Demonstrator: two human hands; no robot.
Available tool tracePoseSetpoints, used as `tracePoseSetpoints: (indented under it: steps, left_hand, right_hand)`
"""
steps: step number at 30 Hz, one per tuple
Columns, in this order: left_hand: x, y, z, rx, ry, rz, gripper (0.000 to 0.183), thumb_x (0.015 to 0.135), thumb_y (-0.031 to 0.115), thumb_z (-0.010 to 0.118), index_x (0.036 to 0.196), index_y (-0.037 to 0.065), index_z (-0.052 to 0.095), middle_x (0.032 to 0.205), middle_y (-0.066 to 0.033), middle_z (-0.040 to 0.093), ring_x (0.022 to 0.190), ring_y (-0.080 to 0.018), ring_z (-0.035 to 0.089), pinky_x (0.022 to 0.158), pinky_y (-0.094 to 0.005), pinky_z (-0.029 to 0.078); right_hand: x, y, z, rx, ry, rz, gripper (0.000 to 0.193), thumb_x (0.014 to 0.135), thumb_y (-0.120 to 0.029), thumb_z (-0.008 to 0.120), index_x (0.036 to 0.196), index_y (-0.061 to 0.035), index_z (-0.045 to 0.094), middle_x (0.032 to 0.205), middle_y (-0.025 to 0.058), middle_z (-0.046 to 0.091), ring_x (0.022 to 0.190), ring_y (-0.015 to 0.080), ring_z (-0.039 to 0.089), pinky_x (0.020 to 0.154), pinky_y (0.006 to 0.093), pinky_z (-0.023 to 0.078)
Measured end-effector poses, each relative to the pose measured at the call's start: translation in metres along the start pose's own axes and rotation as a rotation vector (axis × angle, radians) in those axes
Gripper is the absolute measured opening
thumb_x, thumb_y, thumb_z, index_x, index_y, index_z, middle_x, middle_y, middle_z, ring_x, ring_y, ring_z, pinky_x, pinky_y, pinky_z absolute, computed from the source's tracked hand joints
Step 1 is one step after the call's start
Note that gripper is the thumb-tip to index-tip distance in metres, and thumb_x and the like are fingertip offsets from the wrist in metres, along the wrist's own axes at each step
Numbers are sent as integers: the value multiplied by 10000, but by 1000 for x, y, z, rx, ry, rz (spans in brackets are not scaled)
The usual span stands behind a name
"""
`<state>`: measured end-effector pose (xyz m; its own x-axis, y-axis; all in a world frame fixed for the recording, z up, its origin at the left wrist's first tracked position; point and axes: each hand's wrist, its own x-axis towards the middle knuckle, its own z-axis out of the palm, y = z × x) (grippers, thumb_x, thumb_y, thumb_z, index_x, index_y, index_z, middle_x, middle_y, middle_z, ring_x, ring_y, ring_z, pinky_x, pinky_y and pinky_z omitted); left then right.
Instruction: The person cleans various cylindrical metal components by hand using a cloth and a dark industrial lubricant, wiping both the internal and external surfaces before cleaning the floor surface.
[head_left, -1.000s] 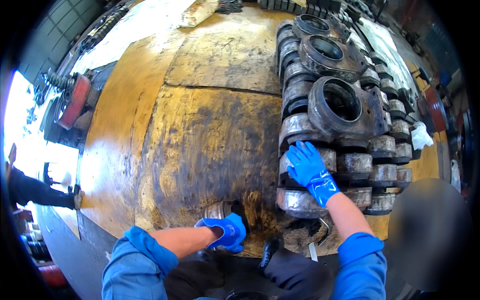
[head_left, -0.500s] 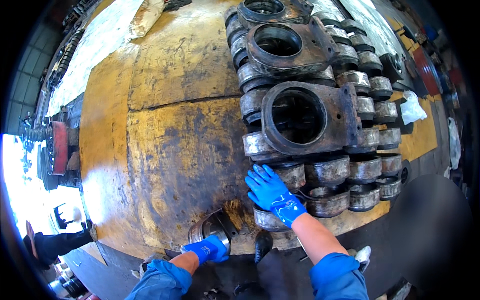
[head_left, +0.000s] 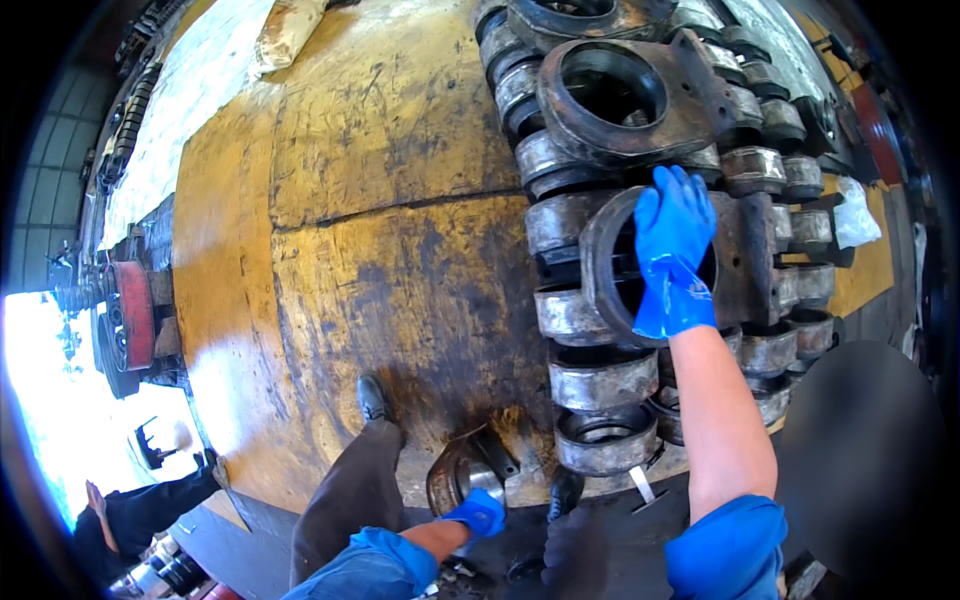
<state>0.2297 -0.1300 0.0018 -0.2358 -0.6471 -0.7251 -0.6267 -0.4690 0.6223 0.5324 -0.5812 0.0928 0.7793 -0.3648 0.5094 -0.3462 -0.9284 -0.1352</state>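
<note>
My left hand (head_left: pixel 482 512), in a blue glove, grips the near rim of a ring-shaped metal housing (head_left: pixel 440 478) low at the near edge of the yellowed floor board. A dark flange with a hole sticks out from its far right side. Over to the right, my right hand (head_left: pixel 676 235), gloved alike, reaches across a larger ring-ended metal housing (head_left: pixel 745 250). Its fingers are stretched out over the round opening and far rim, the thumb apart. Whether the palm touches metal cannot be seen. This housing lies on rows of short metal rings (head_left: pixel 603 382).
Another ring-ended housing (head_left: pixel 715 100) lies beyond, on more rings. My shoe (head_left: pixel 372 398) stands on the worn yellow board (head_left: pixel 390 270). A T-shaped metal tool (head_left: pixel 643 485) lies near the closest ring. A red-rimmed wheel (head_left: pixel 132 315) and a person's dark-clothed leg (head_left: pixel 150 510) are at left.
My right hand has moved from the near rings out over the larger housing. My left leg has come forward onto the board. The left hand stays at the small housing; the view has shifted.
</note>
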Motion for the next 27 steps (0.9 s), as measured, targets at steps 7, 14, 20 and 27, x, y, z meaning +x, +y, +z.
tracePoseSetpoints:
  steps: [7, 14, 20, 27]
  left_hand:
    - [-19, -12, -21, -108, -55, -92, 483, 945, 538, 538, 986, 143, 812, 989, -152, 771, 938, -361, 740, 858, -494, 562]
    - [-31, -38, -73, -194, -82, -231, 498, 950, 550, 532, 1020, 142, 810, 1031, -154, 770, 980, -370, 733, 890, -486, 555]
    - [-44, -90, -176, -221, 28, -378, 513, 954, 560, 528, 1050, 142, 809, 1068, -156, 769, 1015, -377, 728, 918, -479, 548]
    - [-82, -204, -340, 144, 329, -247, 402, 1006, 441, 476, 1059, 174, 772, 1044, -155, 774, 909, -351, 755, 803, -501, 569]
  right_hand:
    - [22, -5, 23, -47, -138, 351, 386, 1010, -338, 553, 832, -62, 755, 837, 205, 729, 810, 421, 693, 766, 526, 541]
    - [22, -13, 18, 11, -109, 196, 278, 1018, -211, 549, 927, -59, 763, 927, 142, 758, 869, 352, 707, 830, 472, 545]
    - [25, -5, 10, 36, -126, 169, 238, 1003, -172, 570, 937, -36, 753, 956, 153, 757, 909, 350, 708, 871, 466, 543]
    - [33, -15, 11, 48, -122, 179, 239, 1012, -164, 556, 960, -32, 748, 994, 153, 758, 958, 346, 709, 909, 459, 538]
